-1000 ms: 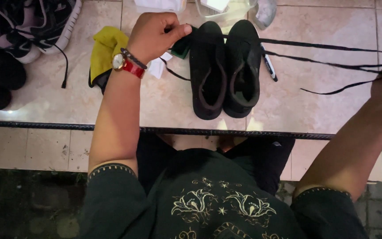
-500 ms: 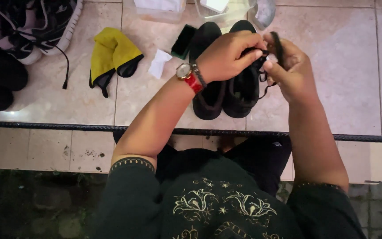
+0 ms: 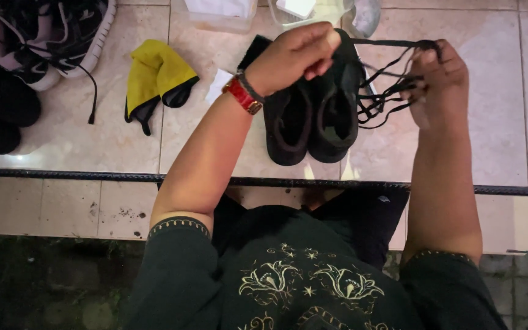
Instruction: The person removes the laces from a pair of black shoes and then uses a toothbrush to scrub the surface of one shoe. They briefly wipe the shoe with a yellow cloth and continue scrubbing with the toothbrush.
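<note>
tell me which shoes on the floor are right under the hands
The plain black pair, standing side by side on the tiles straight ahead of the person, below the left hand. The other shoes, black with pink and white soles, lie far off at the top left corner.

A pale tiled floor [image 3: 508, 122] carries everything. Near its middle stands a pair of black shoes [image 3: 313, 116], side by side. To the left lies a yellow and black cloth [image 3: 154, 79]. At the far left sit black and grey sneakers [image 3: 44, 36]. Clear plastic containers [image 3: 221, 12] rest along the far edge.
</note>
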